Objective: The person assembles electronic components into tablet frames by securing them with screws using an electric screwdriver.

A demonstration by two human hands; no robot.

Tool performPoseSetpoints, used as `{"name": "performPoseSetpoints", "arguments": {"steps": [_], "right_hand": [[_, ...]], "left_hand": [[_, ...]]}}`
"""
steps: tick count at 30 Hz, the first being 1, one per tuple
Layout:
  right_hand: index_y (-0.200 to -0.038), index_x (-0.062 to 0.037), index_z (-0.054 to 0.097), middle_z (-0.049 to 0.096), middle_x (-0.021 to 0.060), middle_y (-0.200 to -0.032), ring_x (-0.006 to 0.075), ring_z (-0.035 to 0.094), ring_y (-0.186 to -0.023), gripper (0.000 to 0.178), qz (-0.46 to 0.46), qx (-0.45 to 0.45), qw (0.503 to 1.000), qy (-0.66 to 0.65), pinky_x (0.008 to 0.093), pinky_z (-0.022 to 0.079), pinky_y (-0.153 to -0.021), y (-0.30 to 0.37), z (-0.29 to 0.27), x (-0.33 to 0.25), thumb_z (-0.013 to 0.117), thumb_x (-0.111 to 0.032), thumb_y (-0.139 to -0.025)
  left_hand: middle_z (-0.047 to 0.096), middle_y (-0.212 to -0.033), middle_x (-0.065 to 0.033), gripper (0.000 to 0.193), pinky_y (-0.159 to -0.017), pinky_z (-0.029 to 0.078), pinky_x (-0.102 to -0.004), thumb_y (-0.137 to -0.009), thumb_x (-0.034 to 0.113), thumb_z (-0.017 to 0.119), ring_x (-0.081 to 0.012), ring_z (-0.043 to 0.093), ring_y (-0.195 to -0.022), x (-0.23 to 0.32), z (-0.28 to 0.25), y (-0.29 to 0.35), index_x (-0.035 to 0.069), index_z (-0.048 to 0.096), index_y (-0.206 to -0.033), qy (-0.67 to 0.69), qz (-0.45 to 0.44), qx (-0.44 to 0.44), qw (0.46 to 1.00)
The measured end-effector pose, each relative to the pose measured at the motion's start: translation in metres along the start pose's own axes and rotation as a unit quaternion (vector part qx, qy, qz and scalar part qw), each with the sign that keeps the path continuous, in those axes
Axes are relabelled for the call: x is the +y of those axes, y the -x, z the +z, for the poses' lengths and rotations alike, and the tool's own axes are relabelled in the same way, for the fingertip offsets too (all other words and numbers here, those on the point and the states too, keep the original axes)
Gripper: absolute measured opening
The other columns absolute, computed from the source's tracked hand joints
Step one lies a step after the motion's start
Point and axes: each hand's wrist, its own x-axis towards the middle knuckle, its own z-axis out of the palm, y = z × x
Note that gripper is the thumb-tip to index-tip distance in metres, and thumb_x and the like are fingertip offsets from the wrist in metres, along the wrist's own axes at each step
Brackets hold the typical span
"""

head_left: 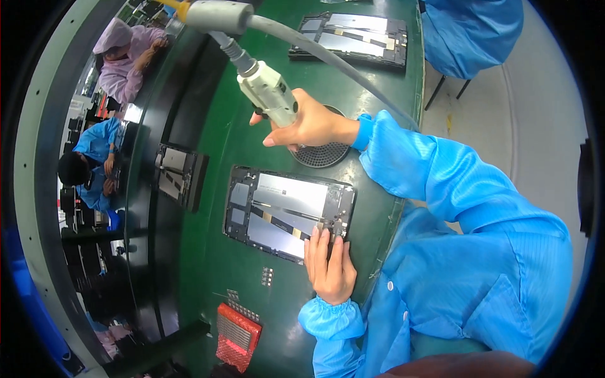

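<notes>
My right hand is wrapped round a pale electric screwdriver, which a jointed fitting joins to a grey arm above. Below that hand lies a round dark dish with a gridded surface, partly hidden by it. An opened tablet rests on the green bench, its silver battery plates, black strips and circuit board exposed. My left hand lies flat on the tablet's near edge, fingers stretched over the circuit board end. The screwdriver's tip is hidden behind my right hand, apart from the tablet.
Stacked opened tablets stand at the bench's far end, another tablet stack on the dark ledge at left. Red bubble wrap with metal strips and a small sheet of parts lie nearby. A grey cable crosses overhead. Co-workers sit beyond.
</notes>
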Motion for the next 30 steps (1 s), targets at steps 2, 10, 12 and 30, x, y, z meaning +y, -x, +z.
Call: {"name": "performPoseSetpoints", "arguments": {"steps": [2,10,12,30], "right_hand": [[-0.103,0.0025,0.055,0.054,0.0021,-0.059,0.0084,0.052,-0.045,0.034,0.007,0.007,1.000,-0.004,0.0225,0.042,-0.042,0.000,0.001,0.001,0.071,-0.005,-0.074],[-0.097,0.0023,0.055,0.055,0.0024,-0.056,0.0076,0.052,-0.044,0.027,0.001,0.002,1.000,-0.013,0.0223,0.040,-0.042,0.000,0.002,0.008,0.069,-0.001,-0.073],[-0.097,0.0023,0.055,0.055,0.0025,-0.056,0.0075,0.052,-0.044,0.027,-0.002,0.001,1.000,-0.002,0.0224,0.040,-0.043,-0.001,0.003,0.008,0.069,-0.001,-0.073],[-0.101,0.0013,0.056,0.056,0.0026,-0.059,0.0081,0.053,-0.046,0.030,-0.002,0.009,1.000,0.002,0.0235,0.042,-0.043,0.003,0.006,-0.005,0.067,-0.003,-0.074]], "left_hand": [[0.061,-0.106,-0.0187,0.025,-0.094,0.041,-0.0487,-0.066,-0.004,0.071,-0.0386,0.056,-0.106,0.000,0.001,0.001,-0.001,0.065,-0.090,0.000,0.002,-0.002,1.000],[0.062,-0.105,-0.0188,0.024,-0.094,0.041,-0.0487,-0.066,-0.003,0.073,-0.0378,0.057,-0.104,0.002,-0.001,0.006,0.000,0.065,-0.089,0.000,-0.008,0.004,1.000],[0.062,-0.105,-0.0188,0.025,-0.094,0.041,-0.0486,-0.066,-0.003,0.073,-0.0375,0.058,-0.104,0.001,-0.002,0.007,0.000,0.065,-0.089,0.002,-0.009,0.007,1.000],[0.063,-0.098,-0.0188,0.021,-0.087,0.047,-0.0453,-0.066,-0.010,0.069,-0.0359,0.062,-0.096,0.000,0.000,0.005,-0.003,0.066,-0.085,0.019,-0.008,0.047,0.999]]}}
